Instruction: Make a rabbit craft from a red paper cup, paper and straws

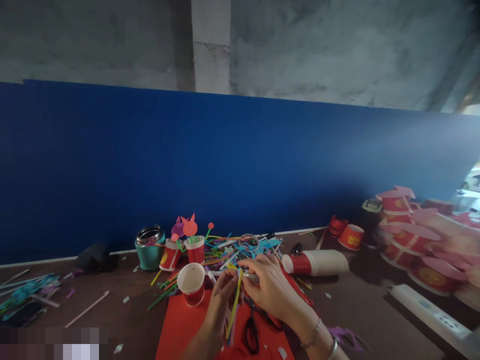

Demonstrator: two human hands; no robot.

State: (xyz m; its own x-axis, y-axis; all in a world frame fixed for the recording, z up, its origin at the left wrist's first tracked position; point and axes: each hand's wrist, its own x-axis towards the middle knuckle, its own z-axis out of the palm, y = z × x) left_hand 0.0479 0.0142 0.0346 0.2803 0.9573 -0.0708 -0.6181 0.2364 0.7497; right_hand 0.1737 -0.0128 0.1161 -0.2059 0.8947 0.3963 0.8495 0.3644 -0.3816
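Note:
My left hand [221, 300] is closed around a small bunch of thin coloured straws [234, 305]; a yellow-green one stands out and hangs down past the wrist. My right hand [268, 282], with bracelets on its wrist, is closed on something small and pale at the upper end of the straws; I cannot make out what it is. Both hands hover over a red paper sheet [180, 330]. A red paper cup [192, 283] stands open just left of my left hand. Black-handled scissors [252, 330] lie on the sheet below the hands.
A heap of coloured straws [232, 250] lies behind the hands. Two red cups with paper decorations [185, 247] and a teal container [150, 247] stand at the left. A stack of cups [317, 262] lies on its side. More cups [412, 240] pile at the right, beside a white power strip [431, 312].

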